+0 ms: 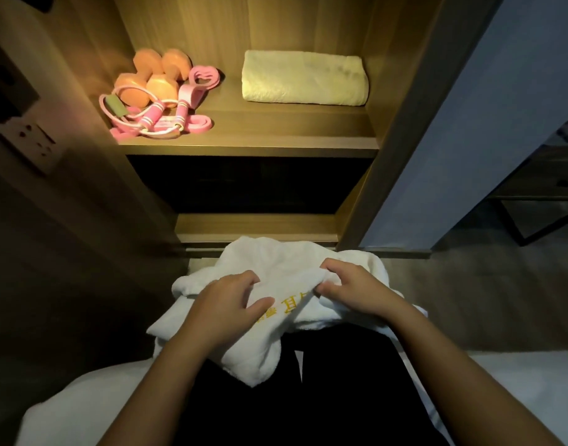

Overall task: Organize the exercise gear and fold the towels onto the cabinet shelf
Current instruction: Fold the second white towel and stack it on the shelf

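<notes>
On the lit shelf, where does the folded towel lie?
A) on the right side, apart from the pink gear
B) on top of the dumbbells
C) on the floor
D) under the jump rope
A: the folded towel lies on the right of the shelf, with bare wood between it and the dumbbells and jump rope.

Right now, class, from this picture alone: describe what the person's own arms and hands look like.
The left hand and right hand are bare: no gloves, and no rings, watch or bracelet show. Both forearms are uncovered down to the picture's lower edge, so no sleeves are visible.
</notes>
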`<state>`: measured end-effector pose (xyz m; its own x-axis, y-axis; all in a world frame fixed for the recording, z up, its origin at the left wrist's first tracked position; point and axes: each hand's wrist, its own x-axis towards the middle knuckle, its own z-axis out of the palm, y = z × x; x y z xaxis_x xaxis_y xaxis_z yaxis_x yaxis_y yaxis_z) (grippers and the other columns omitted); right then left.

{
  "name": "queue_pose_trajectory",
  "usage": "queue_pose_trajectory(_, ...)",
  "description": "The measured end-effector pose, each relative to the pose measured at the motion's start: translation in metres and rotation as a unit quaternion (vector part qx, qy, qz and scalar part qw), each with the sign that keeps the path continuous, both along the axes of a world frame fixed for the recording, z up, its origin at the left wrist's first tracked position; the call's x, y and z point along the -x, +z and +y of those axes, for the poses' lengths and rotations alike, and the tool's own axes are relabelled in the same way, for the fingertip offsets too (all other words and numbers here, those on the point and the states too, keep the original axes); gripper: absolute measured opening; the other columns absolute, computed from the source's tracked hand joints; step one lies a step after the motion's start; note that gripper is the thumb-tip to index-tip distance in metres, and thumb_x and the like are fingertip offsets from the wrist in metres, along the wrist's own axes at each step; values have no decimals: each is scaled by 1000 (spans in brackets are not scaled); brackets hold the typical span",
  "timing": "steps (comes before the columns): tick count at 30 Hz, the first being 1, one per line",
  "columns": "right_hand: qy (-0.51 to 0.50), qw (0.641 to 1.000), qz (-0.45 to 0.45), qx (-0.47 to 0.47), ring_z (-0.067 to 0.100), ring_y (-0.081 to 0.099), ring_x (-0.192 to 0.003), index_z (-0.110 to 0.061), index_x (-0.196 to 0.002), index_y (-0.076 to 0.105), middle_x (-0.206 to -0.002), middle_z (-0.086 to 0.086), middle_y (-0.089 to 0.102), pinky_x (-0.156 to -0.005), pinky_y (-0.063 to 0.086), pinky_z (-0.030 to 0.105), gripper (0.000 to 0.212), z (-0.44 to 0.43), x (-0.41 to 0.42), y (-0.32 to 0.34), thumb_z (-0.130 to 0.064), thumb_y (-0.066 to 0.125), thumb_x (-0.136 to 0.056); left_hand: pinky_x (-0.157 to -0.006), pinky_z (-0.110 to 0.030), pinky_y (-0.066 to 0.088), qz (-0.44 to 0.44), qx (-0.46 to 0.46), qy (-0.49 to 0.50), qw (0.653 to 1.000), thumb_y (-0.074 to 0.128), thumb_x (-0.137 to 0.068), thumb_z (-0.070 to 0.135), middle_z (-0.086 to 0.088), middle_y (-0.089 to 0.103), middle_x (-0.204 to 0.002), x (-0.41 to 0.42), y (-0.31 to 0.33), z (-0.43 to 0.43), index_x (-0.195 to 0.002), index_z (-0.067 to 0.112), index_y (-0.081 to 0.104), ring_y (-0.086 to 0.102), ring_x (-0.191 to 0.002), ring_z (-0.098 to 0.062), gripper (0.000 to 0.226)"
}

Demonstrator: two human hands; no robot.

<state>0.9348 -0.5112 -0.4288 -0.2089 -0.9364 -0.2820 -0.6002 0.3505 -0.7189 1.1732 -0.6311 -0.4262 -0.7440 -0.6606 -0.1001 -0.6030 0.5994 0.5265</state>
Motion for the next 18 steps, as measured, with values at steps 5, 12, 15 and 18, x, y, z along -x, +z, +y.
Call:
queue_pose_trajectory(5, -10, 1000, -5, -4, 14, 58, -99, -32, -95, 60, -102, -6, 67, -91, 47, 39, 7, 0, -2, 0, -30, 63, -89, -83, -33, 37, -39, 24, 19, 999, 53, -88, 62, 21, 50, -85, -23, -10, -2, -99, 33, 51, 49, -84, -4, 32)
queue_pose_trajectory(12, -86, 995, -2, 44, 15, 58, -98, -28, -97, 62, -98, -6, 66, -85, 43, 30, 12, 16, 9, 1, -18, 64, -89, -59, -30, 38, 77, -185, 24, 979, 44, -97, 48, 14, 55, -64, 13, 21, 17, -76, 26, 46, 51, -63, -4, 31)
queue_pose_trajectory(15, -117, 992, -13, 52, 19, 60, -102, -23, -98, 65, -102, -3, 68, -90, 46, 36, 11, 25, 19, 4, -15, 65, -89, -61, -29, 38, 113, -264, -5, 958, 44, -93, 51, 16, 52, -64, 38, 36, 26, -73, 22, 47, 48, -63, -5, 35)
queue_pose_trajectory(18, -177, 982, -20, 56, 17, 61, -99, -28, -96, 61, -98, -6, 67, -78, 45, 27, 13, 34, 22, 8, -17, 62, -92, -62, -31, 39, 70, -267, 19, 961, 45, -95, 47, 13, 54, -68, 60, 23, 29, -71, 21, 47, 50, -67, -9, 36)
